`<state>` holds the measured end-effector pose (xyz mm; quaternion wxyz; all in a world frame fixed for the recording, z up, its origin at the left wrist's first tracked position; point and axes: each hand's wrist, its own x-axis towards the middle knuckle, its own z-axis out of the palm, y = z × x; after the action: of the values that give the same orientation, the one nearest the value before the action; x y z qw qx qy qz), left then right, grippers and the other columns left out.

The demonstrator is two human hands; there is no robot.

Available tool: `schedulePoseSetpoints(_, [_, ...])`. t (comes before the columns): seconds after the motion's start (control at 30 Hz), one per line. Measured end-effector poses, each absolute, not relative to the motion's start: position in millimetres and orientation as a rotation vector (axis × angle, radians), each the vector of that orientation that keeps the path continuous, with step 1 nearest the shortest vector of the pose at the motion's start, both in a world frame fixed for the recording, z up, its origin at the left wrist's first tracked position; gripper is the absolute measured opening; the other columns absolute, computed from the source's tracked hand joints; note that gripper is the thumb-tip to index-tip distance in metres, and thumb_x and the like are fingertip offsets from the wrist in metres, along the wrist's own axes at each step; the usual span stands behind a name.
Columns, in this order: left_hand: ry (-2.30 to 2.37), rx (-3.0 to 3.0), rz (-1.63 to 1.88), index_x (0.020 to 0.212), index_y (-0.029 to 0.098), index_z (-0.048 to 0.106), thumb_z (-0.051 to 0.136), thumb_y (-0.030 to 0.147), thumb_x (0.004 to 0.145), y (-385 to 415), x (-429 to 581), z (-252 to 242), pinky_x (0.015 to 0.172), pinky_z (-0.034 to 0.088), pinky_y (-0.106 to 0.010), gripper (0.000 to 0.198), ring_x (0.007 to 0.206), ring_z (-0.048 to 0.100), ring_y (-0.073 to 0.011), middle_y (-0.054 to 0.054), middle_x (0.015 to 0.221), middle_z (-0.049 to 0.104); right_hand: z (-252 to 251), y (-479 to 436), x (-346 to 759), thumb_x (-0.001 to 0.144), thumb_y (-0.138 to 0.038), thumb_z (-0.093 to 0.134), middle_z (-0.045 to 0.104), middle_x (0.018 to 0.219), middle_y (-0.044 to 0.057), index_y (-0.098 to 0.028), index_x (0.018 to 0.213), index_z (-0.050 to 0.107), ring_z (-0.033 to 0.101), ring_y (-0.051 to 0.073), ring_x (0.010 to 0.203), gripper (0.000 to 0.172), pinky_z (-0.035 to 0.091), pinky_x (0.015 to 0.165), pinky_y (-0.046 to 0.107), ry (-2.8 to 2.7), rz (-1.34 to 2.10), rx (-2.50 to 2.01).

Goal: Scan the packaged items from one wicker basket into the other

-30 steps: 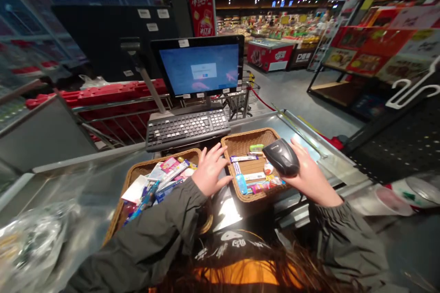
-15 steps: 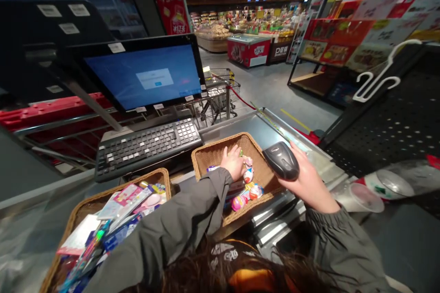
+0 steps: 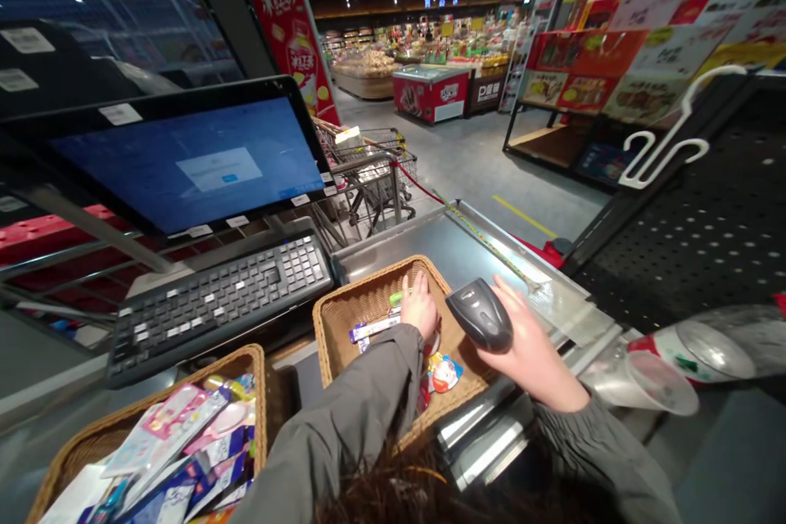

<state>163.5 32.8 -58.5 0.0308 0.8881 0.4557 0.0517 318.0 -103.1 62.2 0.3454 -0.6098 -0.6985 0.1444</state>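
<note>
My right hand [image 3: 534, 356] grips a black handheld barcode scanner [image 3: 482, 316] above the right side of a woven basket [image 3: 344, 309]. Inside that basket, my left hand [image 3: 421, 311] reaches down with its fingers stretched out and fairly close together. Its fingertips lie beside a small green item [image 3: 396, 297]; what is under the palm is hidden. Blue-and-white wrapped sticks [image 3: 372, 329] lie to the left of the hand. A colourful foil-wrapped sweet [image 3: 444, 373] sits near the basket's front, partly beside my sleeve.
A second basket [image 3: 260, 401], full of packets, stands at the lower left. Behind it are a keyboard [image 3: 227, 299] and a monitor [image 3: 184, 164]. A plastic cup [image 3: 660, 381] and a bottle [image 3: 706, 344] lie at the right, below a white hanger [image 3: 660, 143].
My left hand has moved rightward within the basket, uncovering more of the wrapped sticks; a pink round item is now mostly hidden. The view has turned slightly right. The scanner stays in my right hand.
</note>
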Motion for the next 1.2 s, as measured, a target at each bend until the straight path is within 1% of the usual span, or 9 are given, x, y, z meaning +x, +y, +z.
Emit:
schedulePoseSetpoints(0.13, [1.472,2.635,0.177,0.103,0.015,0.074,0.04,0.018,0.088,38,161,-57,0.119,0.01,-0.057,0.037,0.143,0.029,-0.031,-0.016,0.147,0.046,62,-102,320,0.073,-0.024,0.064,0.052,0.138,0.016,-0.02,0.133,0.045,0.026,0.037,0.145,0.064,0.024,0.115,0.066,-1.814,0.365,-1.587])
schedulePoseSetpoints(0.27, [1.597,2.522,0.237,0.098,0.015,0.075,0.048,0.017,0.082,47,145,-42,0.116,0.013,-0.063,0.032,0.138,0.037,-0.0345,-0.017,0.135,0.057,62,-105,320,0.073,-0.024,0.065,0.052,0.139,0.016,-0.02,0.133,0.046,0.026,0.038,0.145,0.063,0.025,0.114,0.066,-1.796,0.37,-1.591])
schedulePoseSetpoints(0.37, [1.653,2.438,0.343,0.094,0.02,0.075,0.053,0.019,0.079,51,121,-14,0.113,0.017,-0.066,0.027,0.131,0.045,-0.0335,-0.013,0.13,0.062,60,-109,321,0.074,-0.026,0.065,0.051,0.14,0.016,-0.02,0.134,0.045,0.027,0.038,0.145,0.064,0.023,0.115,0.066,-1.776,0.372,-1.617])
schedulePoseSetpoints(0.43, [1.655,2.438,0.425,0.079,0.022,0.074,0.054,0.02,0.079,49,101,12,0.112,0.02,-0.066,0.02,0.134,0.041,-0.0326,-0.007,0.132,0.062,60,-111,319,0.074,-0.029,0.066,0.051,0.14,0.017,-0.02,0.134,0.045,0.027,0.039,0.145,0.064,0.022,0.115,0.068,-1.779,0.372,-1.624])
schedulePoseSetpoints(0.5, [1.677,2.401,0.544,0.068,0.022,0.071,0.056,0.022,0.08,44,78,41,0.111,0.024,-0.066,0.019,0.136,0.04,-0.0326,-0.003,0.134,0.061,62,-113,314,0.074,-0.03,0.066,0.051,0.14,0.017,-0.019,0.134,0.045,0.027,0.04,0.144,0.064,0.021,0.115,0.068,-1.797,0.371,-1.6])
schedulePoseSetpoints(0.6, [1.659,2.391,0.733,0.07,0.022,0.071,0.055,0.027,0.084,30,43,79,0.11,0.027,-0.066,0.021,0.139,0.036,-0.0339,-0.002,0.137,0.058,69,-114,302,0.075,-0.031,0.066,0.05,0.141,0.017,-0.02,0.135,0.045,0.026,0.04,0.145,0.065,0.021,0.115,0.067,-1.839,0.355,-1.533])
schedulePoseSetpoints(0.77, [1.682,2.336,0.996,0.074,0.02,0.071,0.054,0.03,0.086,0,-12,111,0.113,0.033,-0.053,0.024,0.139,0.038,-0.031,-0.004,0.135,0.06,80,-117,270,0.076,-0.028,0.066,0.046,0.145,0.015,-0.022,0.139,0.041,0.02,0.04,0.147,0.069,0.022,0.114,0.068,-1.989,0.348,-1.389])
schedulePoseSetpoints(0.87, [1.71,2.304,1.168,0.073,0.019,0.07,0.052,0.032,0.088,-23,-40,118,0.114,0.034,-0.049,0.026,0.139,0.038,-0.0296,-0.005,0.134,0.06,85,-119,245,0.075,-0.029,0.066,0.045,0.146,0.015,-0.022,0.139,0.042,0.02,0.041,0.147,0.069,0.019,0.114,0.07,-2.112,0.344,-1.321])
schedulePoseSetpoints(1.2, [1.864,2.105,1.406,0.071,0.02,0.066,0.051,0.033,0.089,-95,-115,133,0.114,0.031,-0.054,0.027,0.141,0.037,-0.0296,-0.004,0.135,0.06,111,-130,163,0.075,-0.026,0.063,0.043,0.148,0.016,-0.018,0.127,0.055,0.02,0.039,0.147,0.053,0.017,0.116,0.066,-2.346,0.297,-1.091])
